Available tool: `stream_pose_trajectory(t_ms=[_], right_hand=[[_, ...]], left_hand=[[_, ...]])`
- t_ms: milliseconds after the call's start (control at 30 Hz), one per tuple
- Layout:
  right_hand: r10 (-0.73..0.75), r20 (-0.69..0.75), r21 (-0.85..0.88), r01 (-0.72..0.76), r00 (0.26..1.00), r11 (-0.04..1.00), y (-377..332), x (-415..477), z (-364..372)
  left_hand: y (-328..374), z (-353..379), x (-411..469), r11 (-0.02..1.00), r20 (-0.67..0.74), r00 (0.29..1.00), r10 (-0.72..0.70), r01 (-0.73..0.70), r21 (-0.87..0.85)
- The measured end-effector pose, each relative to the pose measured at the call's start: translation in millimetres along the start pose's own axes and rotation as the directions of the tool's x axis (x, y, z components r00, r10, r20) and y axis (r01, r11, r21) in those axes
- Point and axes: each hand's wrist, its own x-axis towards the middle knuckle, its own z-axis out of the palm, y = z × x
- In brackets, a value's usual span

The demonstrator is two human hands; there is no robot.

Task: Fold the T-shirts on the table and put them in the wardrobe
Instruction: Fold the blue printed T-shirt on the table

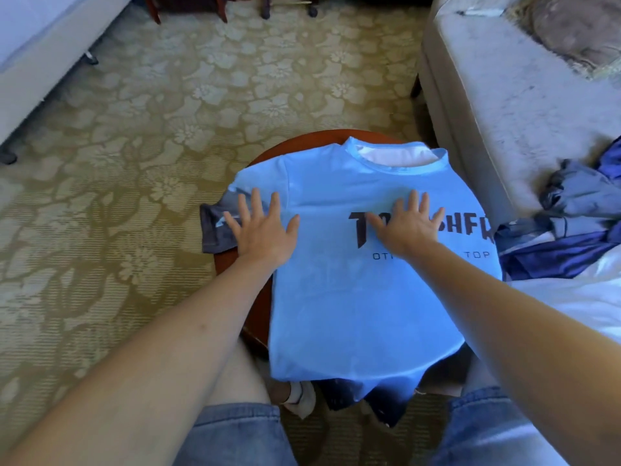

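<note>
Carpet (134, 146) lies open left of table (259, 312); blue T-shirt (353, 290) overhangs near edge.

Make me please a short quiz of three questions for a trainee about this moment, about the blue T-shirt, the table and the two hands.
1. True or false: the light blue T-shirt lies print side up on the round wooden table.
2. How do the left hand and the right hand lie? A: both pinch the collar. B: both lie flat on the cloth, fingers spread. C: both hang beside the table.
3. What sticks out from under the T-shirt beside the left hand?

Key: 1 true; 2 B; 3 a dark grey garment.
</note>
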Motion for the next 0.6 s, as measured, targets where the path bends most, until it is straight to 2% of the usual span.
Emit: stream_pose_trajectory(t_ms=[100,167,300,367,433,500,533,600], right_hand=[[-0.129,0.025,0.052,0.128,0.991,0.99,-47,-9,5],[-0.177,0.042,0.072,0.173,0.983,0.982,-64,-17,16],[-0.165,-0.019,0.046,0.166,0.986,0.985,-64,-11,29],[-0.16,-0.033,0.038,0.161,0.987,0.986,-59,-2,27],[-0.154,-0.043,0.034,0.155,0.987,0.987,-53,6,25],[-0.154,-0.048,0.03,0.155,0.987,0.987,-48,11,24],[-0.156,-0.048,0.027,0.158,0.987,0.987,-45,12,24],[-0.159,-0.041,0.018,0.159,0.987,0.987,-40,14,22]], left_hand=[[-17,6,-1,0.999,0.103,0.994,-0.038,0.04,-0.017],[-21,10,-5,0.999,0.102,0.995,0.0,0.003,-0.036],[-33,11,-6,0.987,-0.133,0.985,0.113,-0.127,-0.097],[-37,13,-1,0.976,-0.194,0.974,0.117,-0.149,-0.159],[-39,14,4,0.977,-0.264,0.963,0.054,-0.106,-0.187],[-40,15,8,0.967,-0.337,0.937,-0.094,0.005,-0.255],[-41,15,11,0.948,-0.335,0.923,-0.186,0.079,-0.308],[-43,10,19,0.868,-0.208,0.911,-0.356,0.24,-0.434]])
